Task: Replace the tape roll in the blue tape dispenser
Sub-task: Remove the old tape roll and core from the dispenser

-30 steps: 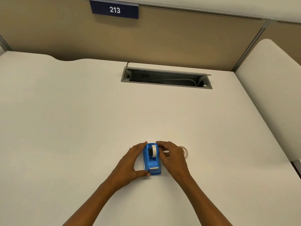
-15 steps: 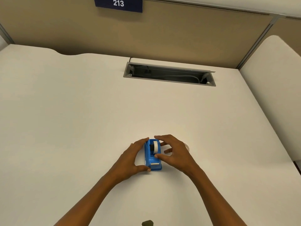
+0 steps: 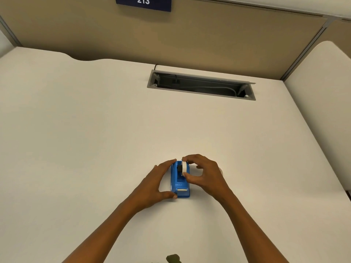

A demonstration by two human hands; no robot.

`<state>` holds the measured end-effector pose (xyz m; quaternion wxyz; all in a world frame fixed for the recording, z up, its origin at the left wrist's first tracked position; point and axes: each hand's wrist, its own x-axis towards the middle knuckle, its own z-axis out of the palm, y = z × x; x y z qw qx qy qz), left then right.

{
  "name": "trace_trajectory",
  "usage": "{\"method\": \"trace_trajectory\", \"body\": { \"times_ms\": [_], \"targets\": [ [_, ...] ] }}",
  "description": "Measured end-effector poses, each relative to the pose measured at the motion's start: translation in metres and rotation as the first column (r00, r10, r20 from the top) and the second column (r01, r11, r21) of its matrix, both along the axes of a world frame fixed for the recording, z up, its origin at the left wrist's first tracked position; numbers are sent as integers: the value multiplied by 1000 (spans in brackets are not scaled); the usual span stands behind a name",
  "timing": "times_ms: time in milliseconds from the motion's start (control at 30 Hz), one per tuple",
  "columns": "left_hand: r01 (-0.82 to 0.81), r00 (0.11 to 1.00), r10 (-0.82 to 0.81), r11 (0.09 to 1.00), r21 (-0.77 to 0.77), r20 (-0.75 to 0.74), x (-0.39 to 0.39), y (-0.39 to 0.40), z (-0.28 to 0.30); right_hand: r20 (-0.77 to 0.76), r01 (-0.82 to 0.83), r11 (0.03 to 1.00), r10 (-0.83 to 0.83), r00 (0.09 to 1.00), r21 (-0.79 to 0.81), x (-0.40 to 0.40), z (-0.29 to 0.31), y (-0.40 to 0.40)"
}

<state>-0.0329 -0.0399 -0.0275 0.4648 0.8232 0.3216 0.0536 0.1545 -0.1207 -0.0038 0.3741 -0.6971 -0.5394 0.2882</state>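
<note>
tape roll (image 3: 184, 167) lifted by right hand (image 3: 204, 174)

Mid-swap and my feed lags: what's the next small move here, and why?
Probably lift the tape roll straight up out of the dispenser. The right hand already pinches the roll front and back, it sits tilted in its slot, and the left hand braces the dispenser on the desk.

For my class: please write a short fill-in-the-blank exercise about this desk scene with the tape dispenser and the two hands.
1. The tape dispenser is coloured ____.
2. The right hand pinches the white tape roll between the index finger and the ____.
3. The left hand steadies the dispenser from the ____ side.
4. The sign on the partition reads ____.

Missing words: blue; thumb; left; 213
</note>
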Motion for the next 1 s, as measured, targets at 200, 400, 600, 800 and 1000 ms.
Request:
{"method": "trace_trajectory", "body": {
  "times_ms": [200, 400, 600, 800, 1000],
  "targets": [
    [-9, 1000, 9, 1000, -14, -4, 0, 0, 2, 28, 33, 999, -34, 999, 28, -6, 6, -2],
    [7, 1000, -7, 1000, -17, -16, 2, -3, 8, -169, 80, 996, -71, 983, 46, -7, 5, -5],
    [-10, 999, 9, 999, -33, -40, 3, -3, 13, -373, 142, 985, -96, 923, 99, -5, 20, 0],
    [-148, 984, 155, 985, -86, 85, 4, -2, 32, -338, 100, 992, -67, 939, 82, -12, 28, 1],
    [-313, 819, 419, 899, -307, 391, 10, -1, 63, -427, 131, 991, -103, 898, 36, -15, 37, 2]
  ]
}}
